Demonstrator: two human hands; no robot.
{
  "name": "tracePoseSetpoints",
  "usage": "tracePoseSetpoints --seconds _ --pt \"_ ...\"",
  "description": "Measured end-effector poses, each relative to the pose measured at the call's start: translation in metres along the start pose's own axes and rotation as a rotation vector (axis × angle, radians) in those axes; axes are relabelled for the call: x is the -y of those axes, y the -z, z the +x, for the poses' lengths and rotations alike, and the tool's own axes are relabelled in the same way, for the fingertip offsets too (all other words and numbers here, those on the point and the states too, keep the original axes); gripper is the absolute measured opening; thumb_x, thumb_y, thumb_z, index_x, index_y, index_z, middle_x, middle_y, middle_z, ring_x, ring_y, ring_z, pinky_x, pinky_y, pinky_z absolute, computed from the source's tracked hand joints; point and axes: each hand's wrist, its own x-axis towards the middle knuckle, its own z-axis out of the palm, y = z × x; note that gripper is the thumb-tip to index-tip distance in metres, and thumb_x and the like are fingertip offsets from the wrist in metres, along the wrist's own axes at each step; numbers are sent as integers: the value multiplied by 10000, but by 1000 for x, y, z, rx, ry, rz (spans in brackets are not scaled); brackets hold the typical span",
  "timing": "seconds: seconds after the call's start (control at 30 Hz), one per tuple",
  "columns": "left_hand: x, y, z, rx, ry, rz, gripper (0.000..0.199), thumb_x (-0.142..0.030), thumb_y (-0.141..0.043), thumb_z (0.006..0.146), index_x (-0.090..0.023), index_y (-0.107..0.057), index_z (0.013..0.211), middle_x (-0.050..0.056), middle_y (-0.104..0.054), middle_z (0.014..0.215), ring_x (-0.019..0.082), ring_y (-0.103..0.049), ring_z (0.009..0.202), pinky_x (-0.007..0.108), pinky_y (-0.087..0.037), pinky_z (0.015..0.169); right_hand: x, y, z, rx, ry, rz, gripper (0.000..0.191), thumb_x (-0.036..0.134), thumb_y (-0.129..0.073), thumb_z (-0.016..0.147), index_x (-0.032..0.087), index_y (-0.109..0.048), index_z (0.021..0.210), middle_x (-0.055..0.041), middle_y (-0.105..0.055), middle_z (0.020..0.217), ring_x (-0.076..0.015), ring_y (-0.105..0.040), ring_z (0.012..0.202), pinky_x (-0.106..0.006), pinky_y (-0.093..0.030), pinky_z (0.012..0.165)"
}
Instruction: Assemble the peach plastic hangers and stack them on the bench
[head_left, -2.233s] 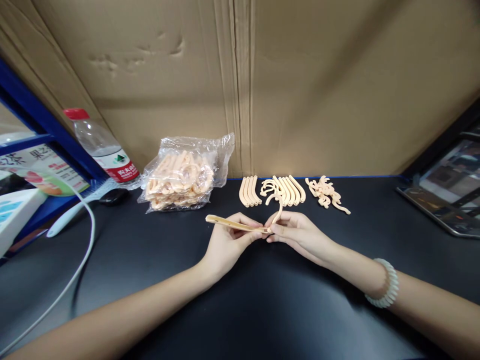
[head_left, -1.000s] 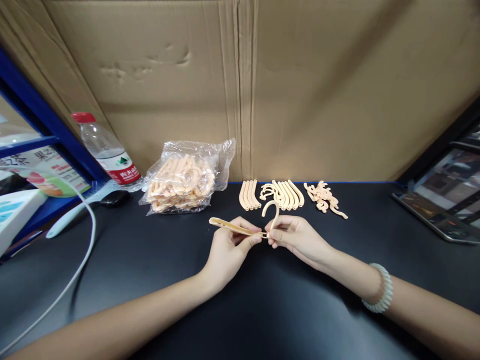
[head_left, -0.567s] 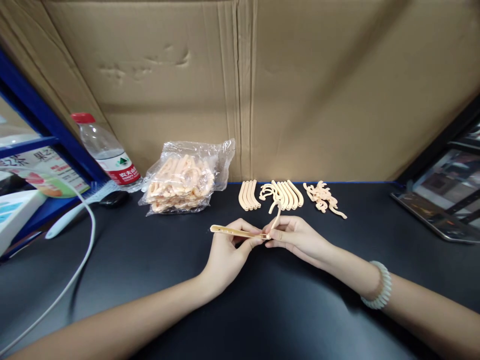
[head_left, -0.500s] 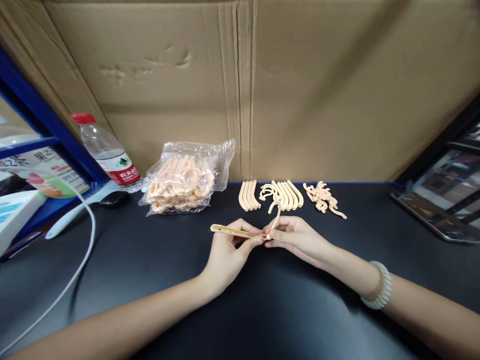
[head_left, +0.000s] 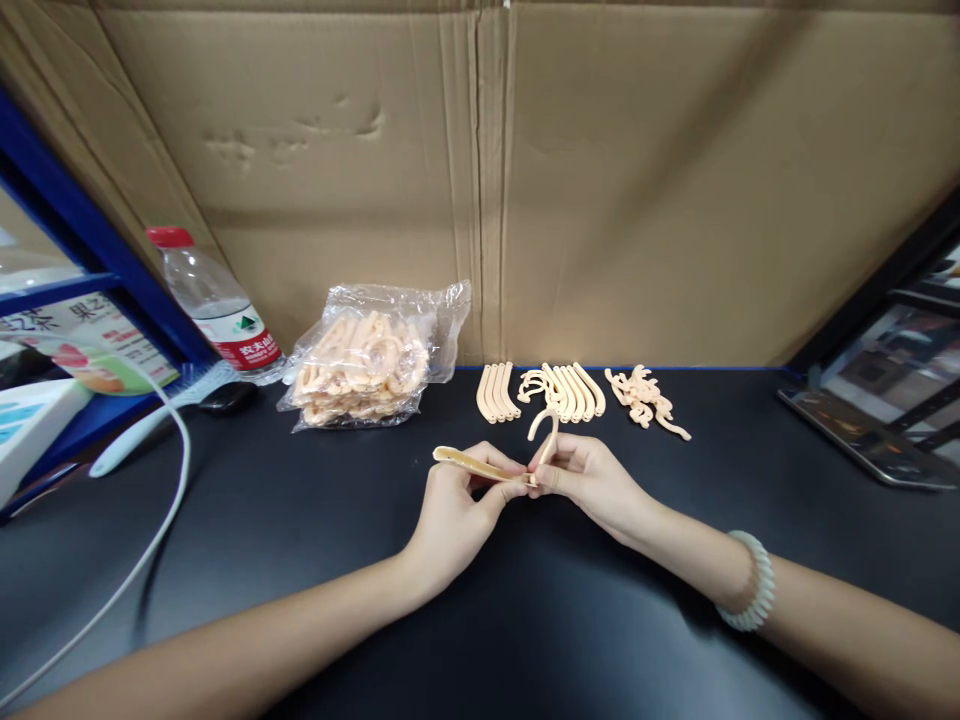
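My left hand (head_left: 459,510) pinches a long beige plastic arm piece (head_left: 461,460), its free end pointing up and left. A curved beige hook (head_left: 553,440) stands upright in the fingers of my right hand (head_left: 600,487). The two pieces meet between my fingertips, which partly hide the joint. Behind my hands lie a row of curved beige arms (head_left: 498,392), a second row of arms (head_left: 577,391) with hooks at its left side, and a loose pile of small hooks (head_left: 646,397).
A clear bag of beige parts (head_left: 367,365) sits at the back left, beside a red-capped bottle (head_left: 225,310). A white cable (head_left: 180,480) curves across the left side of the black table (head_left: 585,650). Cardboard (head_left: 675,180) stands behind; a black-framed rack (head_left: 870,430) is at right.
The hook has tilted slightly left and its base has shifted a little against the long piece. The long piece's free end has moved slightly right. Both hands keep their hold.
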Motion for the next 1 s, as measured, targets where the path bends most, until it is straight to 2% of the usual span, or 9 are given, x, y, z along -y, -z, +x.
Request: tracePoseSetpoints --seconds 0.3,0.5,0.63,0.8,1.0 --pt "5 -2 0 2 67 -114 150 -248 -744 718 -149 -652 784 35 -694 746 202 -688 703 311 -565 712 -3 -6 -1 -79 -1 38 320 363 -827 644 143 -600 694 -5 -645 661 -155 -656 587 -316 -566 620" --pt "6 -1 1 -22 58 -105 196 -275 -751 715 -149 -619 785 32 -683 739 188 -678 715 286 -558 698 -1 -7 -4 -93 -14 95 299 345 -828 648 144 -608 682 -32 -677 679 -157 -656 597 -319 -562 634" --pt "7 0 1 1 44 -138 189 -261 -733 730 -144 -612 814 47 -687 783 189 -675 729 305 -557 722 2 -6 -3 -57 -47 110 274 324 -834 641 141 -636 692 -40 -686 698 -163 -664 652 -307 -552 663" --pt "5 0 1 8 7 -133 152 -238 -724 743 -145 -621 807 42 -683 791 178 -669 739 288 -552 723 3 -4 -2 -10 -54 122 258 312 -832 645 138 -650 700 -41 -684 668 -152 -657 617 -297 -545 654" --pt "4 -1 1 11 38 -165 177 -254 -727 743 -150 -602 814 22 -674 753 166 -667 713 278 -545 711 2 -7 -3 -41 -23 109 250 321 -831 640 148 -658 690 -36 -679 662 -147 -641 611 -287 -532 635"
